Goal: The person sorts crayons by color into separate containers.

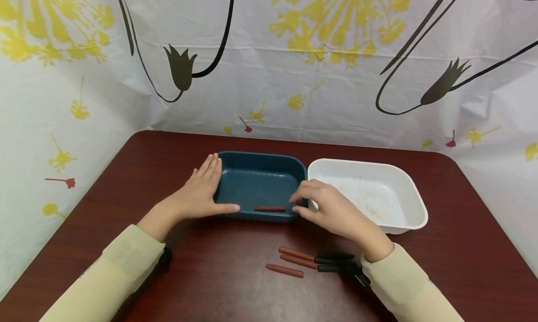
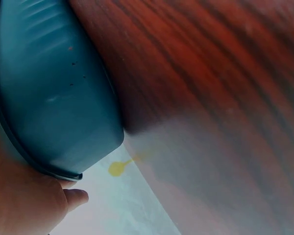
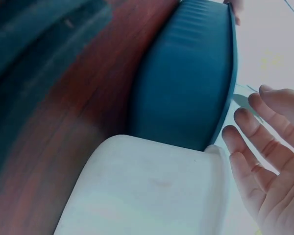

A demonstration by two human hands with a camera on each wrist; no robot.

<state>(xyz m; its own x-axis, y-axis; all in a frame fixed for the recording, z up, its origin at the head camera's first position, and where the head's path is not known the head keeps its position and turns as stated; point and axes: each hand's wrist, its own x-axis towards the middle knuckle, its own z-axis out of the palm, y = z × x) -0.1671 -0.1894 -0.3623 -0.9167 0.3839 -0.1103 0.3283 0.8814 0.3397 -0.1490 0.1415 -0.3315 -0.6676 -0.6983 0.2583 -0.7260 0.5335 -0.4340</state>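
Note:
A dark blue-green tray (image 1: 260,161) stands at the table's middle, with one red-brown crayon (image 1: 270,208) lying inside along its near side. My left hand (image 1: 197,191) rests on the tray's left end, fingers straight along the rim and thumb stretched over the near rim. In the left wrist view, that hand (image 2: 24,200) touches the tray's edge (image 2: 54,98). Over the tray's right end hovers my right hand (image 1: 325,205), fingers loosely bent and holding nothing. The right wrist view shows its fingers (image 3: 264,142) spread apart, beside the tray's rim.
A white tray (image 1: 403,182) with brownish specks inside stands against the blue-green tray's right side. In front, three red-brown crayons (image 1: 285,270) and several black ones (image 1: 329,261) lie on the dark red table (image 1: 218,275), partly near the right wrist. A patterned sheet (image 1: 269,88) hangs behind.

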